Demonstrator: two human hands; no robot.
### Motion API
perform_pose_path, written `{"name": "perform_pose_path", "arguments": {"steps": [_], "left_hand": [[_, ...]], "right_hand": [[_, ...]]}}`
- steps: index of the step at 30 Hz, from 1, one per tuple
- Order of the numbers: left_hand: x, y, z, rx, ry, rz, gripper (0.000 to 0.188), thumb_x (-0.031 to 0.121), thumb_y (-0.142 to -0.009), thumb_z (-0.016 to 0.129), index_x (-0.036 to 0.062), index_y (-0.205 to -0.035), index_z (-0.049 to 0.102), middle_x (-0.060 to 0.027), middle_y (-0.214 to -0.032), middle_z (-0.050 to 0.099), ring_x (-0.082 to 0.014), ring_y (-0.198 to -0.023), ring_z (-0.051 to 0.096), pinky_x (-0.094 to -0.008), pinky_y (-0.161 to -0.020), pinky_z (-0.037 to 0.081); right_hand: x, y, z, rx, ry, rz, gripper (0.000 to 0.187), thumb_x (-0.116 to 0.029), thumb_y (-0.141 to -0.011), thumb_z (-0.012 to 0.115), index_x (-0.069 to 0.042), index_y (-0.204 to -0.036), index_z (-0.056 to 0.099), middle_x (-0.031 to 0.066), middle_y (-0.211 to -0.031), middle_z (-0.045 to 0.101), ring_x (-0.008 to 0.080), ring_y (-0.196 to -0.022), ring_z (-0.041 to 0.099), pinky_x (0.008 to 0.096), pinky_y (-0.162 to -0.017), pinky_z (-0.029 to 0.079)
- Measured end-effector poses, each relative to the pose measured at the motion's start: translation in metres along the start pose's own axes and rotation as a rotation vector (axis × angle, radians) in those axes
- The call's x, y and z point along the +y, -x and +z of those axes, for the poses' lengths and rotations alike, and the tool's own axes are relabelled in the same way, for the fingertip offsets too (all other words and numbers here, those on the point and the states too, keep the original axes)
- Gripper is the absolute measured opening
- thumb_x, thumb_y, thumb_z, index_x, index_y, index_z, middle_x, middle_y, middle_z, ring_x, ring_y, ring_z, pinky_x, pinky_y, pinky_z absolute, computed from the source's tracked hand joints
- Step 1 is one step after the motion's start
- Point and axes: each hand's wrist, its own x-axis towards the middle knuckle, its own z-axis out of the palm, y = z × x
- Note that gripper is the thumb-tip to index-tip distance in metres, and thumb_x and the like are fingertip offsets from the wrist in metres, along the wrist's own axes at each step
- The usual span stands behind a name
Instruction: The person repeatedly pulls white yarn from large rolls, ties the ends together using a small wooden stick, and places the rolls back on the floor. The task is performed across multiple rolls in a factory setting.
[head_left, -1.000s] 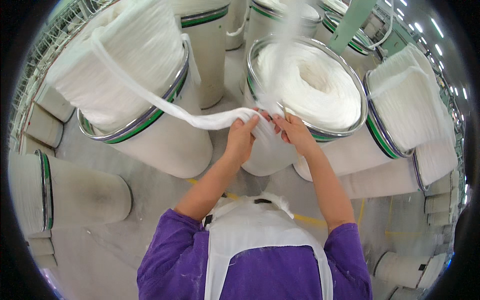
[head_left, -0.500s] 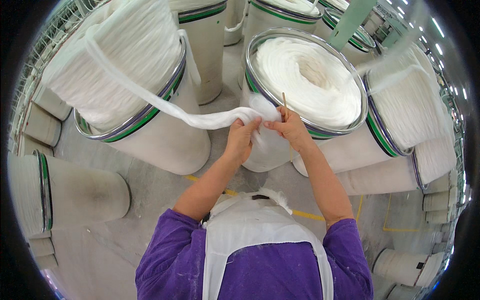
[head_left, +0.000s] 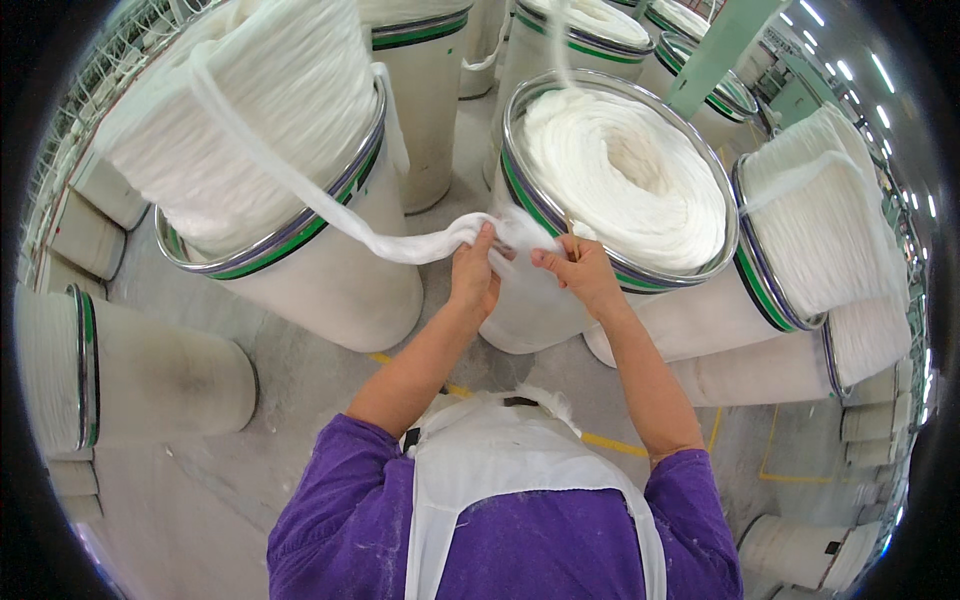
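My left hand (head_left: 474, 274) is closed on a thick white fibre sliver (head_left: 405, 248), thumb on top. That strand sags across from the tall coiled stack (head_left: 270, 120) in the can at my left. Beyond my left thumb the sliver's end fans out into loose, thin fibres (head_left: 525, 232). My right hand (head_left: 588, 276) is apart from the left, its fingers pinched beside those fibres. A thin stick (head_left: 573, 246) shows in its grip, mostly hidden by the fingers. Just past both hands stands an upright can (head_left: 540, 315) filled with coiled sliver (head_left: 655, 185).
A leaning can (head_left: 680, 315) of sliver stands at the right, with another behind it. One more can (head_left: 175, 380) is at the left. A green post (head_left: 715, 65) rises behind the middle can. Yellow lines (head_left: 615, 444) mark the grey floor.
My right hand has moved slightly down and turned, so the upright stick now barely shows. The fibres between my hands are spread thinner. A loose strand now hangs over the middle can's far rim.
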Motion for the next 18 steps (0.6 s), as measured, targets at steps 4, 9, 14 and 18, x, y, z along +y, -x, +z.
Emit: {"name": "perform_pose_path", "arguments": {"steps": [4,9,14,18], "left_hand": [[-0.008,0.004,-0.015,-0.011,-0.009,0.016,0.026,0.019,-0.096,0.050,0.0003,-0.114,0.051,-0.0081,-0.104,0.059,-0.0184,-0.094,0.057,-0.0334,-0.082,0.046],[0.009,0.031,-0.088,-0.126,-0.830,-0.148,0.029,0.022,-0.091,0.059,-0.0006,-0.110,0.060,-0.0127,-0.111,0.063,-0.0237,-0.104,0.059,-0.0343,-0.090,0.045],[0.080,0.079,-0.138,-0.051,-1.981,0.490,0.030,0.025,-0.083,0.068,-0.0004,-0.097,0.063,-0.0199,-0.091,0.064,-0.0368,-0.088,0.061,-0.0394,-0.077,0.047],[0.149,0.082,-0.090,0.210,-1.643,0.922,0.022,0.020,-0.083,0.067,0.0010,-0.092,0.063,-0.0137,-0.083,0.063,-0.0289,-0.075,0.061,-0.0378,-0.067,0.046]], "right_hand": [[-0.003,0.015,0.000,0.078,0.393,-0.137,0.031,-0.033,-0.073,0.078,-0.006,-0.086,0.067,0.0043,-0.069,0.060,0.0170,-0.059,0.056,0.0282,-0.055,0.043],[-0.010,0.054,0.000,0.191,0.553,-0.383,0.045,-0.033,-0.071,0.078,-0.011,-0.108,0.065,0.0079,-0.101,0.061,0.0214,-0.078,0.061,0.0327,-0.065,0.047],[-0.019,0.087,0.003,0.254,0.408,-0.460,0.046,-0.025,-0.068,0.083,-0.010,-0.108,0.065,0.0041,-0.098,0.057,0.0111,-0.053,0.043,0.0243,-0.047,0.037],[-0.016,0.103,0.020,0.208,0.326,-0.520,0.041,-0.024,-0.072,0.079,-0.010,-0.107,0.064,0.0077,-0.095,0.058,0.0178,-0.063,0.054,0.0290,-0.053,0.044]]}}
